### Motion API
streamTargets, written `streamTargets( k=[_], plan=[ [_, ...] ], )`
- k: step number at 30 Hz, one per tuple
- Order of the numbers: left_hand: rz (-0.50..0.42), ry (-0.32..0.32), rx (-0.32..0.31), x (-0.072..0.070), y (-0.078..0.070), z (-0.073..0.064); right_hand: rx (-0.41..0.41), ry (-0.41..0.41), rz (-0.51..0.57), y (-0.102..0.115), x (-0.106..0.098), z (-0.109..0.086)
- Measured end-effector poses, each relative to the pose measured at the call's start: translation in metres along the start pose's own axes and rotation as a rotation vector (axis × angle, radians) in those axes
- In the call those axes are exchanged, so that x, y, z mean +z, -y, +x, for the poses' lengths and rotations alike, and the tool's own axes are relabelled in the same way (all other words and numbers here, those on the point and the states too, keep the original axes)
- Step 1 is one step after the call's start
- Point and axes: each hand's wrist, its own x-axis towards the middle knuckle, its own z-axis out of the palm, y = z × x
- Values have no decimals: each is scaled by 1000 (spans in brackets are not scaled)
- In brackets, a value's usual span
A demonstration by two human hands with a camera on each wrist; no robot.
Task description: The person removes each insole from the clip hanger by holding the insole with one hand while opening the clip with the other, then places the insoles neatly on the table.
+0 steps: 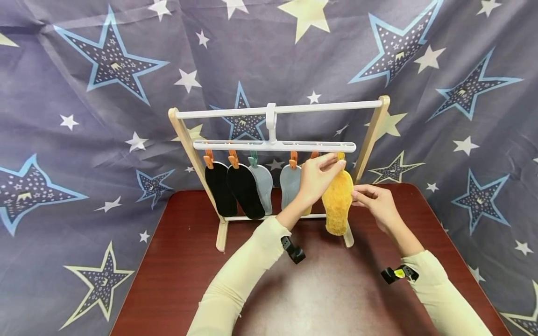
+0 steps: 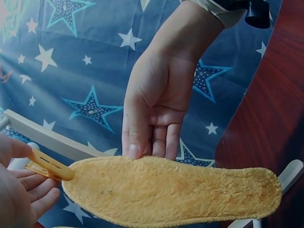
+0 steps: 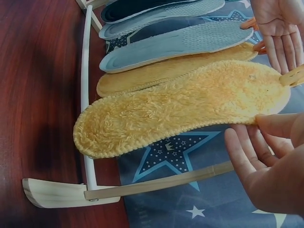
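A yellow fuzzy insole [image 1: 337, 200] hangs toe-up from a yellow clothespin [image 2: 50, 164] at the right end of the white hanger [image 1: 239, 145]. My left hand [image 1: 317, 179] pinches that clothespin between thumb and fingers, its jaws on the insole's wide end. From the other side, my right hand [image 1: 378, 205] pinches the insole's edge between thumb and fingertips, just below the clothespin. Behind it hang a second yellow insole [image 3: 166, 73] and a grey insole [image 3: 180, 47]. The left forearm partly covers these in the head view.
Two black insoles [image 1: 244, 191] and another grey insole [image 1: 264, 184] hang at the left on orange and green clothespins. The hanger hooks over the top bar [image 1: 328, 107] of a wooden-legged rack [image 1: 370, 140]. The rack stands on a red-brown table [image 1: 180, 261] before a star-patterned cloth [image 1: 105, 186].
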Motion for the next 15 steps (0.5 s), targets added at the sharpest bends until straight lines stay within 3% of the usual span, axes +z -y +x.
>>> streamTargets(
  k=[15],
  plan=[
    [-22, -66, -25, 5, 2, -1, -20, 2, 10, -3, 1, 1]
  ],
)
